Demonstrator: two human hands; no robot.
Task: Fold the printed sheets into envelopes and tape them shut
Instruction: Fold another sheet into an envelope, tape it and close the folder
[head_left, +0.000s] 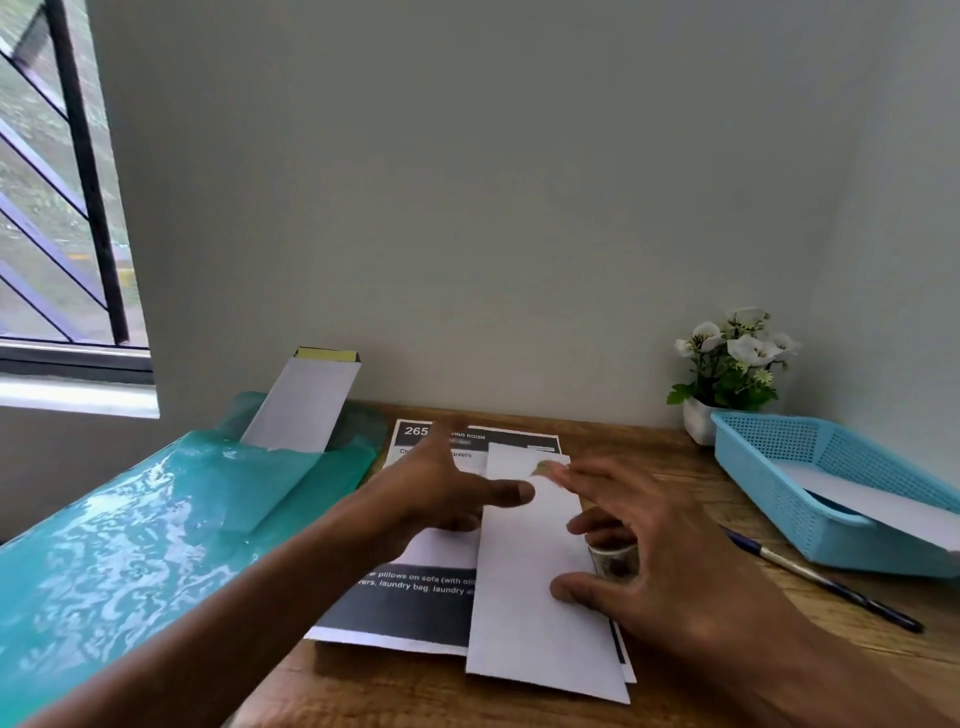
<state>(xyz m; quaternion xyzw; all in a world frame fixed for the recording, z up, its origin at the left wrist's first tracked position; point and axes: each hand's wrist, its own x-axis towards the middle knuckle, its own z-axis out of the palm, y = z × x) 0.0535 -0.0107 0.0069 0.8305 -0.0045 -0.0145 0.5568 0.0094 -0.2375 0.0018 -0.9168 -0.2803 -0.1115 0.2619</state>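
A long folded white sheet (535, 613) lies on a stack of printed sheets (410, 603) with black bands, on the wooden desk (691, 483). My left hand (441, 493) reaches over the stack, fingers straight, its thumb tip resting on the folded sheet's left edge. My right hand (660, 551) hovers spread over the right side, thumb pressing the folded sheet. A small patterned piece of tape (544, 467) sits at the sheet's top end by my right index fingertip. The patterned tape roll (615, 561) stands under my right palm, partly hidden.
A teal plastic folder (156, 530) with a white folded sheet (306, 405) sticking out fills the left. At the right stand a blue mesh basket (769, 467) holding white paper, a blue pen (831, 584) and a small potted white flower (732, 364) by the wall.
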